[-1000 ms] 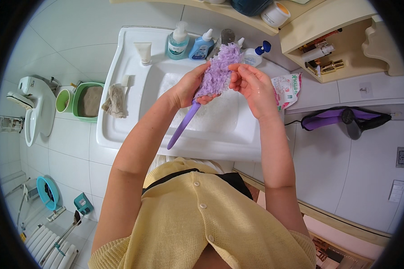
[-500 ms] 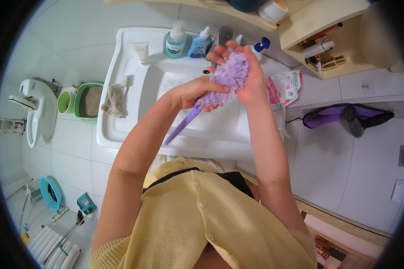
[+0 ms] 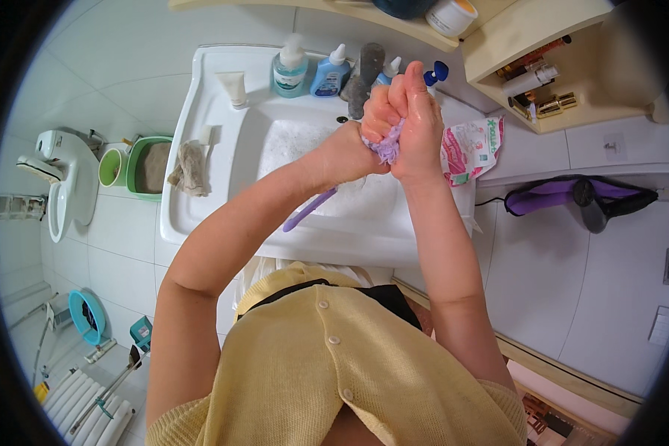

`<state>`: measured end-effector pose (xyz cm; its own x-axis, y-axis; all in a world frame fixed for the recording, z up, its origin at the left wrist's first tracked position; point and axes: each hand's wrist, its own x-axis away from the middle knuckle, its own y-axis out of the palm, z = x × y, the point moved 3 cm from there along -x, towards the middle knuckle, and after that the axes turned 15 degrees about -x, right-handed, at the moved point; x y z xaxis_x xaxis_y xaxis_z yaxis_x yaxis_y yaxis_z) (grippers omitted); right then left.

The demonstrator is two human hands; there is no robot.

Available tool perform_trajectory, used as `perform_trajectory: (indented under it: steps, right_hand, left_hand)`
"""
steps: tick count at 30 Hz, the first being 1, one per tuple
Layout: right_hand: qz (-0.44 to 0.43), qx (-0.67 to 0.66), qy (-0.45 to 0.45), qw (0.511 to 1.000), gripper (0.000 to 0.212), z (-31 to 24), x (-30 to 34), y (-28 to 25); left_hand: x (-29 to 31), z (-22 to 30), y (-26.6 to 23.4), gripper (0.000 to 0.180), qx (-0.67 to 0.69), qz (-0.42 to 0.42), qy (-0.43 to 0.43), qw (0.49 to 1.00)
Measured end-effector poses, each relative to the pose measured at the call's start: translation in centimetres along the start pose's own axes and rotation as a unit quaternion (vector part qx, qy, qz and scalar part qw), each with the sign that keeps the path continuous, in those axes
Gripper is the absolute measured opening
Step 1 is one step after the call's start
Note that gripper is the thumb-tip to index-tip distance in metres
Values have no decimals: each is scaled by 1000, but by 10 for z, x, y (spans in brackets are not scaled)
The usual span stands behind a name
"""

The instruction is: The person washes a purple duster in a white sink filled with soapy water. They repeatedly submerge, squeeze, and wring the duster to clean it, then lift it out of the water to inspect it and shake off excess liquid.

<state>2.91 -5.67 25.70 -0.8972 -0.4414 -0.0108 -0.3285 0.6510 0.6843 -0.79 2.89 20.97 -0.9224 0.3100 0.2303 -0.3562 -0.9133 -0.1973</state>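
A purple fluffy duster [image 3: 386, 149] is squeezed between my two hands over the white sink [image 3: 182, 215]. My left hand [image 3: 347, 156] is closed around the lower part of its head, and the purple handle [image 3: 310, 209] slants out below it toward the near left. My right hand [image 3: 416, 123] wraps the upper part with its fingers curled in and the thumb pointing up. Only a small tuft of the fibres shows between the hands. Sudsy water [image 3: 286, 141] lies in the basin beneath. Both hands look wet.
Along the sink's back rim stand a white tube [image 3: 233, 89], a teal pump bottle [image 3: 290, 68], a blue bottle [image 3: 329, 74] and a grey tap [image 3: 364, 78]. A pink and white packet [image 3: 474, 149] lies at right. A cloth [image 3: 189, 169] rests on the left rim. Shelves [image 3: 528, 44] overhang the far right.
My right hand's fingers have closed from spread to curled, pressing the duster's fluffy head together. My left hand has come up tighter against it, and the handle has shifted slightly right.
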Motion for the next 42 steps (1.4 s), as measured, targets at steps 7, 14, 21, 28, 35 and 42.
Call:
perform_trajectory:
  steps: [7, 14, 21, 28, 35, 42]
  right_hand:
    - [-5, 37, -36, 999, 54, 0, 4, 6]
    - [-4, 50, -31, 998, 52, 6, 3, -2]
    - [4, 45, -26, 999, 54, 14, -1, -16]
    - [-38, 4, -86, 996, 37, -6, -16, -15]
    - [133, 14, -156, 979, 33, 0, -5, -35]
    - [37, -137, -118, 983, 41, -14, -6, -23]
  left_hand:
    - [-2, -7, 8, 21, -101, 62, 40, 992]
    - [-3, -13, 12, 22, -88, 88, 53, 991]
    - [-11, -24, 17, 23, -136, 127, 30, 982]
    - [-28, -15, 4, 25, -101, 199, 73, 972]
    - [-21, -14, 11, 48, -252, 307, 179, 900]
    - [-24, -2, -8, 40, -80, 105, 188, 973]
